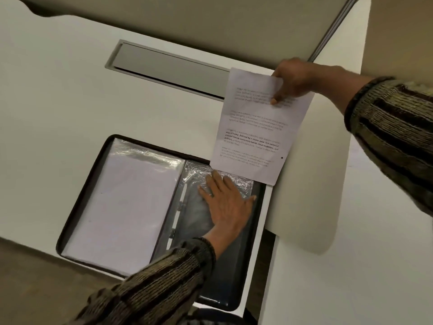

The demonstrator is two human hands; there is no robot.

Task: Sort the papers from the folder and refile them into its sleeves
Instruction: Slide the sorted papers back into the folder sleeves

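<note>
mid-refile: 1 sheet [255, 127] is pinched by the right hand [297, 78], sleeve [194, 209] is pressed by the flat left hand [225, 202], mouth probably needs opening next.

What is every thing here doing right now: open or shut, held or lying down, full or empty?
folder: open, lying flat on the desk.
left sleeve: filled with white paper.
right sleeve: crinkled, pressed down by the left hand.
printed sheet: held up, its lower edge over the folder.
left hand: flat, fingers straight.
right hand: pinching the sheet's top edge.
</note>
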